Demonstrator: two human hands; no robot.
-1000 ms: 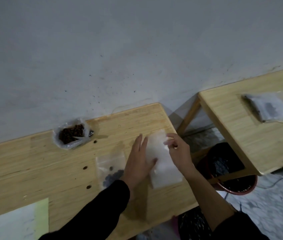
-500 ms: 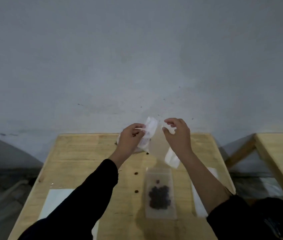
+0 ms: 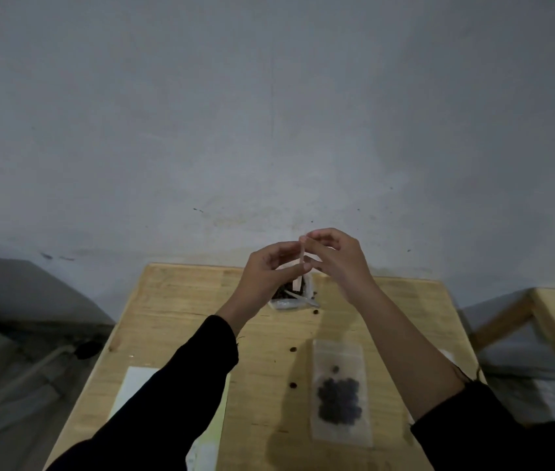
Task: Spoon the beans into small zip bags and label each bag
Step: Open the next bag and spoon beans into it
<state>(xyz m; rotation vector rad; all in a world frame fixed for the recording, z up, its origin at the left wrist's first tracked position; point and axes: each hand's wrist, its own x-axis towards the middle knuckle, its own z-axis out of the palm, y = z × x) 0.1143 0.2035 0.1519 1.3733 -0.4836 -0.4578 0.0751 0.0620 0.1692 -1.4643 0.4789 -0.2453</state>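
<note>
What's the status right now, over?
Left hand and right hand pinch an empty zip bag, raised. Filled bag flat on table. Nothing blocking.

Wooden table [image 3: 181, 311] is holding a filled zip bag [image 3: 340, 392] lower right, open bean bag [image 3: 291, 295] up top, loose beans [image 3: 292, 384], paper sheet [image 3: 133, 385] lower left.

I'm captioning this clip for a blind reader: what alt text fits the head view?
Two hands, left and right, hold a small empty zip bag up above a wooden table. Behind them sits an open bag of beans; nearer lies a filled zip bag, with a few loose beans beside it.
</note>
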